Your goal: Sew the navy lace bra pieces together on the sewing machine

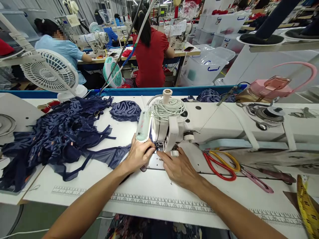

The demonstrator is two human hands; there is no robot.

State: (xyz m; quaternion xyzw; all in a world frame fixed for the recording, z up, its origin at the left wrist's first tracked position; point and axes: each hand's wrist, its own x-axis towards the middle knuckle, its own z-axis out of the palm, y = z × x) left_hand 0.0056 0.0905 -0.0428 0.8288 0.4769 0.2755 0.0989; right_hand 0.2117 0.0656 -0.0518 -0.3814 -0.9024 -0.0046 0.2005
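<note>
Left hand: fingers pinching sheer navy lace fabric at the needle of the white sewing machine.
Right hand: fingers lying flat, loosely spread on the white bench.
Nearby: red-handled scissors resting.

Garment factory floor as I see it, sewing machine at my table, lace pile, rows of machinists, storage bins, fans

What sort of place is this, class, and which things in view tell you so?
Most likely a garment factory's sewing floor. Both hands work at a sewing machine, a pile of navy lace fabric lies on the table, and other people sit at more machines behind.
</note>
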